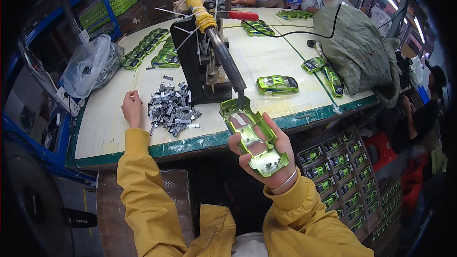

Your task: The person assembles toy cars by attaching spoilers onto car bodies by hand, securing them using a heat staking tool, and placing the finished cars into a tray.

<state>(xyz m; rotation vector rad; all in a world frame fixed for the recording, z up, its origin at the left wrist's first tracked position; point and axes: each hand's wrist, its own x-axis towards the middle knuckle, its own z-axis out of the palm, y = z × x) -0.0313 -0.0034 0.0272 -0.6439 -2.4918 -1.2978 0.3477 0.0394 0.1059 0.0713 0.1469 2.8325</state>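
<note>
My right hand (266,150) is wrapped round a green toy car body shell (252,138), its hollow inner side facing up. The shell's far end is under the tip of a dark metal rod (231,64) on a bench press (190,52); whether they touch I cannot tell. My left hand (132,108) rests on the table, fingers curled in; anything small inside them is hidden. Just right of it lies a heap of small grey plastic pieces (172,109). Another green car shell (277,84) lies on the table right of the press.
Rows of green car shells (145,47) and a clear plastic bag (93,66) are at the table's left. A grey-green sack (357,47) stands at the right. Boxes of shells (340,171) are below the edge (304,119). A black cable (304,33) crosses the back. Several people sit beyond.
</note>
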